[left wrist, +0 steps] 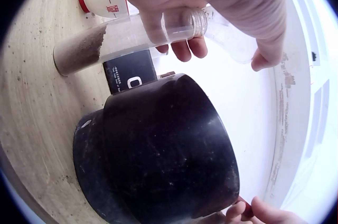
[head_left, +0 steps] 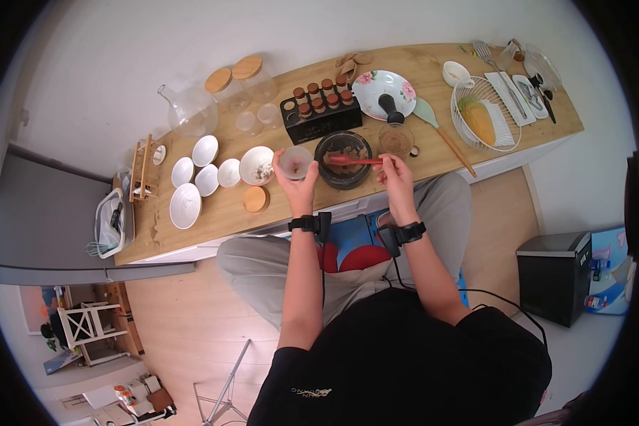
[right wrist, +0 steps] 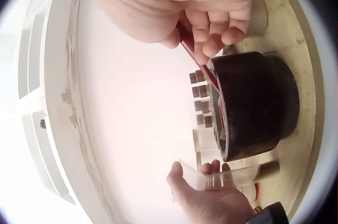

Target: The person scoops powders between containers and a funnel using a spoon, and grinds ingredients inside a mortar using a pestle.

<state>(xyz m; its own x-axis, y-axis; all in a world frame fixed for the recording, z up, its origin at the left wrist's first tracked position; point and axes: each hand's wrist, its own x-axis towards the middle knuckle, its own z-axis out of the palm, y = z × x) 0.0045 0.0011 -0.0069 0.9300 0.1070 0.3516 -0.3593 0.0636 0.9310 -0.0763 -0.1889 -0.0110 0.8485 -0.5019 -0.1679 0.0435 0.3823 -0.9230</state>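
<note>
I sit at a wooden counter. My left hand grips a small clear glass jar, tipped on its side just left of a black bowl. In the left wrist view the jar lies level, brown powder at its far end, fingers curled round its neck. My right hand pinches the handle of a red spoon whose head rests in the bowl's brownish mix. The right wrist view shows the spoon handle running into the bowl.
A black spice rack with brown-capped jars stands behind the bowl. Several white bowls and a wooden lid lie to the left. A floral plate, a small glass, a green spatula and a wire basket sit right.
</note>
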